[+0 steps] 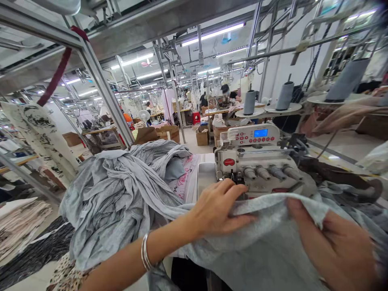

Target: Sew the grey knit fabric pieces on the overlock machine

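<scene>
R hand [342, 242], a bit blurred, is closest, just in front of the machine [248, 161] toward its right end; thumb and fingers pinch the edge of the grey cloth [266, 242]. L hand [216, 206], w/ bangles [145, 252] on the wrist, is right up at the machine's needle end: fingers over the same edge, thumb below, so it's gripping cloth too. Hands are apart, edge stretched betw. them. Cloth hangs in front of the machine, its upper edge by the needle area; L fingers hide whether it's under the foot.

Progress, my read: mid-job, this pc. being lined up or guided. Can't see a finished seam on it, so can't say how much is sewn. Big grey heap [106, 202] left of the machine; done or waiting, can't tell, nor whether it's joined to the held pc. More grey fabric [348, 198] to the machine's right, status unclear too.

Writing: machine has a red badge [229, 162] on its front, brand not legible. Blue display [260, 133] on top is lit, chars too small. Printed cover [190, 165] just left of the machine has reddish lettering, sideways, unreadable. Cones [285, 96] behind: no label I can make out.
</scene>
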A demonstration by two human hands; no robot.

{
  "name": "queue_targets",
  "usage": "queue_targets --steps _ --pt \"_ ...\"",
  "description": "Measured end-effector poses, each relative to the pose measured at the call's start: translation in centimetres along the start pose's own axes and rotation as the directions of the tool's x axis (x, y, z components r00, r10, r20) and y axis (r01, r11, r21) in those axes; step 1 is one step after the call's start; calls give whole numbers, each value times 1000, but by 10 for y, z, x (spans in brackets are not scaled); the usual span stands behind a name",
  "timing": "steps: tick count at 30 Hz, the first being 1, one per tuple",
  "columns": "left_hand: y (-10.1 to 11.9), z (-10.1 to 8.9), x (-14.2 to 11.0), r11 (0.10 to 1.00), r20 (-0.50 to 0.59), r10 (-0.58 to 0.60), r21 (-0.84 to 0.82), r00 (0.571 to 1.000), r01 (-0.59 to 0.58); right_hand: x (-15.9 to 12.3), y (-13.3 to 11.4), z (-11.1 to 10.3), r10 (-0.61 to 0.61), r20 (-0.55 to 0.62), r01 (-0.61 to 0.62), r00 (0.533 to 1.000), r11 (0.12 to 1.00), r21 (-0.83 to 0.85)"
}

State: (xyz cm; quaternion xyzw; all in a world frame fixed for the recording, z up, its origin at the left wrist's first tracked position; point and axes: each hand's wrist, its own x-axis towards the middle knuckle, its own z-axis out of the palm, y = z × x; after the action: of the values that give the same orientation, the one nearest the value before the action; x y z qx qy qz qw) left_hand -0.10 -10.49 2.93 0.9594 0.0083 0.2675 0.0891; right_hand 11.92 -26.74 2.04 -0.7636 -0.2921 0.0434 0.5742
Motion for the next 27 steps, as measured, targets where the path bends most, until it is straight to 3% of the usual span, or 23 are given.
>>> queue_targets --steps 3,6,9,12,14,17,18,20,22,25,26,27 --pt "-3 23 -25 976 -132 89 208 987 -61 15 -18 -14 -35 -123 12 992 982 -187" --pt "-24 34 -41 976 -227 11 215 974 39 25 -23 -26 -135 -57 115 989 958 -262" --pt "-40 26 -49 986 -313 -82 113 946 123 31 -16 -34 -175 -14 168 984 964 -207" --pt "-30 -3 -57 983 -338 -163 25 927 182 27 -2 -36 -64 -28 63 998 997 -44" --pt "-14 -30 -65 968 -247 -248 -87 937 234 17 9 -32 35 32 -37 999 996 82" --pt "-5 -70 -76 924 57 -324 -197 944 328 -8 24 -12 226 242 -299 943 896 329" --pt "-9 -78 -77 923 112 -340 -148 934 354 -16 29 0 287 298 -392 910 831 395" --pt "-28 -82 -77 919 76 -394 48 916 391 -30 36 27 313 349 -449 883 778 439" --pt "-49 -70 -76 876 -65 -409 251 910 411 -37 41 57 249 425 -443 870 774 453" --pt "-57 -30 -81 889 -102 -319 311 942 335 -36 42 93 178 479 -425 860 769 477" --pt "-53 -15 -85 917 -91 -235 308 968 252 -34 42 100 168 477 -417 863 770 483" --pt "-45 1 -89 944 -107 -78 312 991 108 -31 41 105 153 475 -404 867 773 489"
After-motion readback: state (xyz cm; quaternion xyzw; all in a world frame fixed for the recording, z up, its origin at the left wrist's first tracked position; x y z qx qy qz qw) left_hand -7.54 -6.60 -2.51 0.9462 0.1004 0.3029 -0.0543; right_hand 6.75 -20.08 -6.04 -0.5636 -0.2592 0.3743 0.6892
